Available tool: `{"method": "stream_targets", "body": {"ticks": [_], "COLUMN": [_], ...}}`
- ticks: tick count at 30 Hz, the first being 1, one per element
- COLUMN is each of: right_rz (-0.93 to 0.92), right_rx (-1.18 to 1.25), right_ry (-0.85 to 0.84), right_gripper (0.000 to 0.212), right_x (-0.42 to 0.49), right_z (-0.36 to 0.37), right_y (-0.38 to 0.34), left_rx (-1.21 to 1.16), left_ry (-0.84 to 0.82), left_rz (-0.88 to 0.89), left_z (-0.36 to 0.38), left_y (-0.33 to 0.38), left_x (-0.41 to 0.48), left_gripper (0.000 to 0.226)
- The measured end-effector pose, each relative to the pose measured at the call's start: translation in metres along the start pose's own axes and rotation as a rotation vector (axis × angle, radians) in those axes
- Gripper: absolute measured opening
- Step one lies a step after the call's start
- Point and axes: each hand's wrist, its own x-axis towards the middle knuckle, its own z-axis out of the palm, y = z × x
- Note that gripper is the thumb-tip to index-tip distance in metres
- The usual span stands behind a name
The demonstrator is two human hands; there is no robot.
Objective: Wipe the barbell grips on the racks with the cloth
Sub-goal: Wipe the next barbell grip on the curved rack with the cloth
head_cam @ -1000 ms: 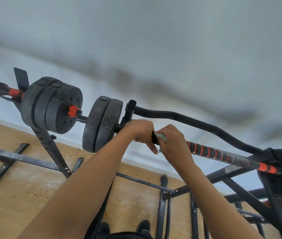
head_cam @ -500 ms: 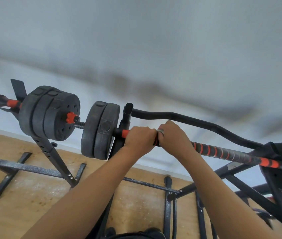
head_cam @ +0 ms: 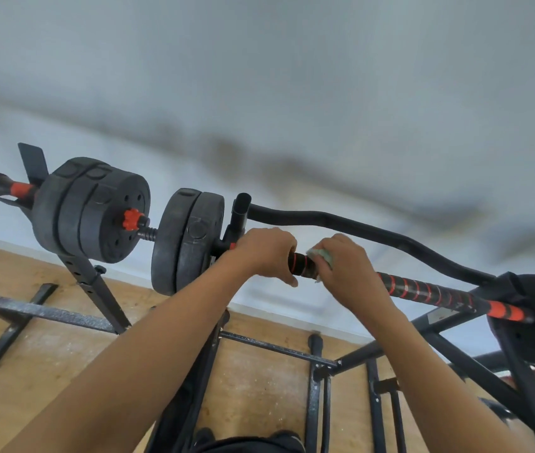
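Your right hand (head_cam: 349, 268) clasps the cloth (head_cam: 323, 256) round the bar (head_cam: 302, 264), so squeeze firmly and slide toward 4 o'clock along the striped grip (head_cam: 423, 291), while your left hand (head_cam: 264, 256), clenched on the bar at 9 o'clock of the cloth, steadies it on the rack (head_cam: 241, 209).

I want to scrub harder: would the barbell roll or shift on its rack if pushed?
Probably heavy to shift: the barbell carries thick plates at both ends. Being round, it might roll, though the left hand grips it. The banded grip looks textured, likely not slippery.
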Motion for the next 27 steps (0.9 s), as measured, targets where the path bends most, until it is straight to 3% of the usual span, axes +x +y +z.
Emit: {"method": "stream_targets", "body": {"ticks": [3,5,7,10,15,18,20,24,27], "right_rz": [0.061,0.097,0.124,0.081,0.006,-0.016,-0.002,0.034,0.081], "right_rx": [0.048,-0.039,-0.084,-0.045,-0.049,-0.04,0.013,0.06,-0.051], "right_ry": [0.037,-0.03,-0.021,0.024,0.1,0.118,0.107,0.184,0.11], "right_gripper": [0.017,0.02,0.018,0.01,0.011,0.014,0.015,0.014,0.017], "right_x": [0.021,0.024,0.016,-0.001,-0.023,-0.036,-0.038,-0.004,0.018], "right_z": [0.002,0.016,0.027,0.031,0.039,0.041,0.036,0.02,0.023], "right_y": [-0.002,-0.009,-0.015,-0.014,-0.01,-0.006,-0.003,0.005,0.001], "left_rx": [0.26,0.351,0.358,0.265,-0.084,-0.192,-0.161,0.186,0.34], "left_ry": [0.348,0.409,0.415,0.241,-0.305,-0.413,-0.335,0.19,0.368], "left_rz": [0.016,0.031,-0.002,-0.043,-0.096,-0.096,-0.071,0.008,-0.039], "left_z": [0.031,0.042,0.038,0.025,0.0,-0.005,-0.006,0.013,0.036], "left_y": [0.002,0.002,0.001,0.005,-0.003,-0.006,-0.006,0.001,0.012], "left_x": [-0.018,-0.019,-0.012,-0.001,0.023,0.03,0.024,-0.001,-0.011], "left_gripper": [0.055,0.036,0.031,0.038,0.034,0.039,0.043,0.036,0.025]}}
